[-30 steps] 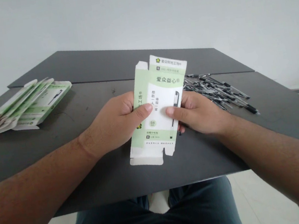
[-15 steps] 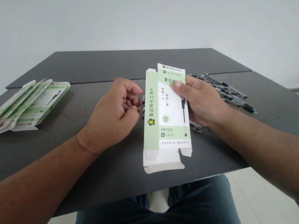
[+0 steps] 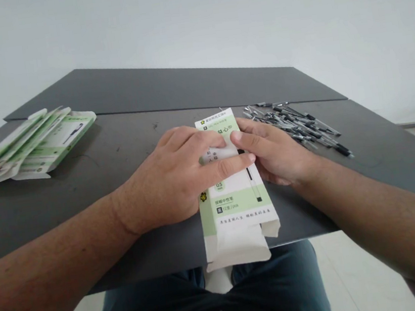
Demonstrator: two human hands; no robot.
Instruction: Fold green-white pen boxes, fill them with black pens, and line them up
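A green and white pen box (image 3: 234, 213) is between my two hands, its near end open with the white flaps sticking out toward me. My left hand (image 3: 179, 174) lies across the box from the left, its thumb over the printed front and its fingers curled at the upper left edge. On the right edge, my right hand (image 3: 276, 151) grips the box with its thumb on the front and the other fingers behind. Whether anything is inside the box cannot be seen.
Beyond my right hand lies a loose heap of black and clear pens (image 3: 306, 124). Several flattened pen boxes (image 3: 56, 139) overlap at the far left of the dark table (image 3: 131, 130). The table's front edge runs just above my lap.
My left hand has come rightward onto the box and taken hold of it. The box has moved down toward me and looks more opened out. More of the pen heap shows.
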